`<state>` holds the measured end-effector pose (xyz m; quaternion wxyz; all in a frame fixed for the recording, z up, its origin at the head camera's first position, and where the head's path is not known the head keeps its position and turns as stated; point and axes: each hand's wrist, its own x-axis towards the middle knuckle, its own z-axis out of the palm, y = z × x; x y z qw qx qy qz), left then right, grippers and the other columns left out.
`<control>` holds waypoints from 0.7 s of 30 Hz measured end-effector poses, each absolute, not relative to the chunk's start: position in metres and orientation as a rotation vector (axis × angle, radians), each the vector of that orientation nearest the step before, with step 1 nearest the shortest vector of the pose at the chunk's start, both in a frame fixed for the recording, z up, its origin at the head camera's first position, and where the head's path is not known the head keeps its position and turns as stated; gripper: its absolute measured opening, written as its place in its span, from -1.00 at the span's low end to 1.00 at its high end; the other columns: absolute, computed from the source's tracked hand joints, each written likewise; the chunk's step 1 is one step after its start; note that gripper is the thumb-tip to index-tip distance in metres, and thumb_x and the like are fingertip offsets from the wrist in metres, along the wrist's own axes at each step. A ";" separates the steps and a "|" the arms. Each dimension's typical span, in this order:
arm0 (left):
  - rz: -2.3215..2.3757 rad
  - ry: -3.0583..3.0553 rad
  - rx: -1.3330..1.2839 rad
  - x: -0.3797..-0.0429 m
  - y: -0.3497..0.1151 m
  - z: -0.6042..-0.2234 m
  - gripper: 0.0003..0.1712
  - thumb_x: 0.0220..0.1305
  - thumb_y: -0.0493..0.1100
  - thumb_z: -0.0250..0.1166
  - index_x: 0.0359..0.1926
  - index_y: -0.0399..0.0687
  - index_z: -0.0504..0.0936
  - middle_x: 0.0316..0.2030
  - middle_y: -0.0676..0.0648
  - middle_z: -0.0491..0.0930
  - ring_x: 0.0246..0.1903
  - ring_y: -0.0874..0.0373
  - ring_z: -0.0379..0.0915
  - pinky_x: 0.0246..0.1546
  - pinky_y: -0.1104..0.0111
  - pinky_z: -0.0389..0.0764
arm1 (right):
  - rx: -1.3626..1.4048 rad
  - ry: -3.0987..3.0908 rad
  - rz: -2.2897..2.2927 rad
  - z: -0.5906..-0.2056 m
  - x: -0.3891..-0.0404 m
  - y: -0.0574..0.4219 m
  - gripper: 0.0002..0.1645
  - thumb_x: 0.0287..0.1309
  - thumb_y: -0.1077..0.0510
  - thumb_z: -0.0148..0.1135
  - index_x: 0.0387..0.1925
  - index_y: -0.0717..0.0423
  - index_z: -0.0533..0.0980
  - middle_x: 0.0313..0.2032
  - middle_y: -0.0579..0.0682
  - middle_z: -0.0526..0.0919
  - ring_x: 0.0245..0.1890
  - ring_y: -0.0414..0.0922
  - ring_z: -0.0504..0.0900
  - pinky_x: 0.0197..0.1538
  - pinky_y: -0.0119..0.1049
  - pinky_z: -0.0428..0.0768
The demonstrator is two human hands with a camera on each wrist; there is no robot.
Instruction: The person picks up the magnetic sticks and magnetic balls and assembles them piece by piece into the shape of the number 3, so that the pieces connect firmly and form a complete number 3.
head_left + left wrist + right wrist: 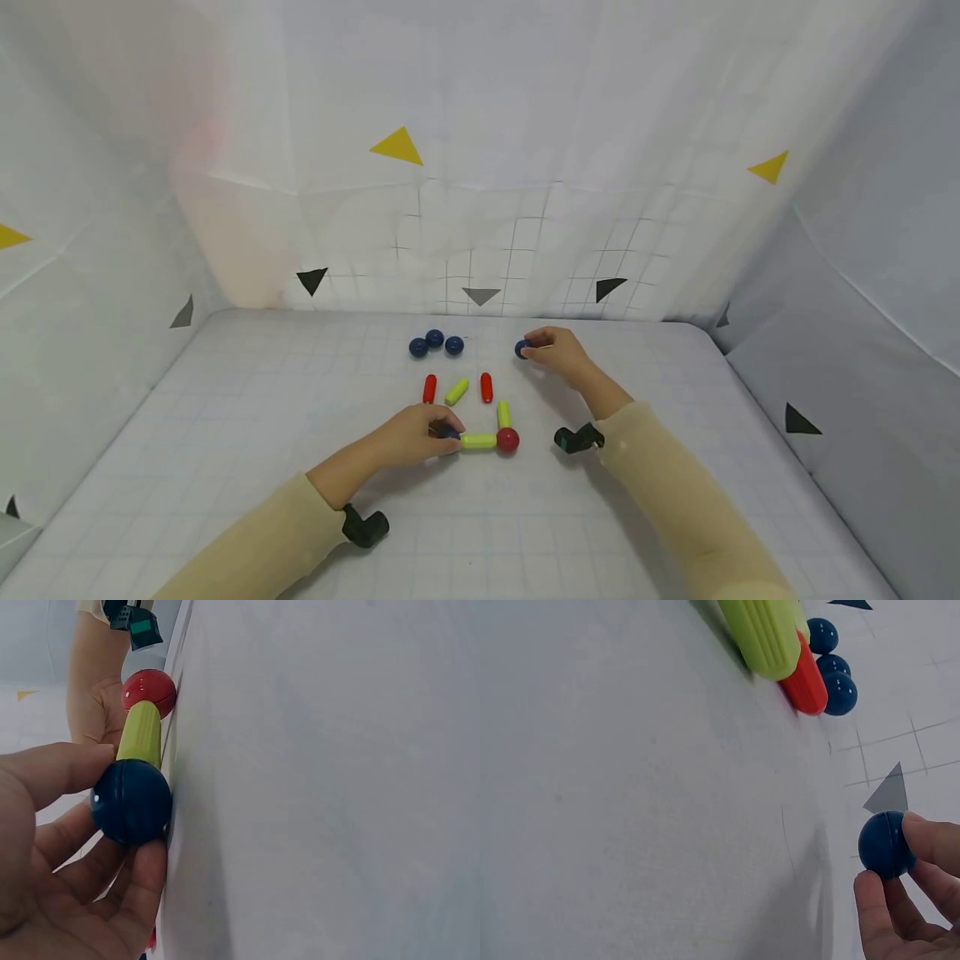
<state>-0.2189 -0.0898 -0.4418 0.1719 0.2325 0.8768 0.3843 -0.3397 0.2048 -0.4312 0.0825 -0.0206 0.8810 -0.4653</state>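
Observation:
My left hand (411, 435) grips a dark blue ball (131, 801) between thumb and fingers. That ball sits at the left end of a yellow-green rod (478, 441), whose other end meets a red ball (507, 440). From the red ball a second yellow-green rod (504, 414) points toward the back of the table, forming a corner. Farther back and to the right, my right hand (561, 353) pinches another dark blue ball (885, 844) between thumb and fingertips; in the right wrist view nothing is joined to it.
Three dark blue balls (435, 338) cluster near the table's back edge. Between them and the joined pieces lie a left red rod (430, 388), a loose yellow-green rod (457, 391) and a right red rod (487, 387). White sheeting (480, 100) encloses the white table (225, 400).

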 end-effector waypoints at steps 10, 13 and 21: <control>1.095 2.493 0.643 -0.217 -0.088 -0.440 -0.82 0.30 -0.09 0.39 -0.08 0.09 0.68 -0.20 0.14 0.61 -0.16 0.18 0.46 -0.07 0.25 0.59 | -0.104 2.584 -1.414 -0.425 -0.325 0.204 -0.53 0.24 0.09 0.39 0.15 0.13 0.55 0.10 0.13 0.60 0.13 0.06 0.53 0.20 -0.02 0.52; 1.096 2.491 0.642 -0.218 -0.088 -0.441 -0.82 0.31 -0.08 0.38 -0.08 0.08 0.68 -0.19 0.15 0.61 -0.15 0.18 0.46 -0.05 0.24 0.58 | -0.093 2.572 -1.409 -0.425 -0.323 0.204 -0.53 0.24 0.08 0.39 0.14 0.10 0.55 0.09 0.10 0.60 0.11 0.04 0.53 0.21 -0.01 0.51; 1.092 2.482 0.645 -0.219 -0.085 -0.441 -0.82 0.32 -0.08 0.37 -0.07 0.08 0.69 -0.18 0.15 0.61 -0.16 0.17 0.47 -0.05 0.26 0.59 | -0.090 2.530 -1.397 -0.421 -0.311 0.202 -0.54 0.21 0.08 0.42 0.12 0.07 0.57 0.06 0.08 0.61 0.07 0.04 0.54 0.22 0.01 0.50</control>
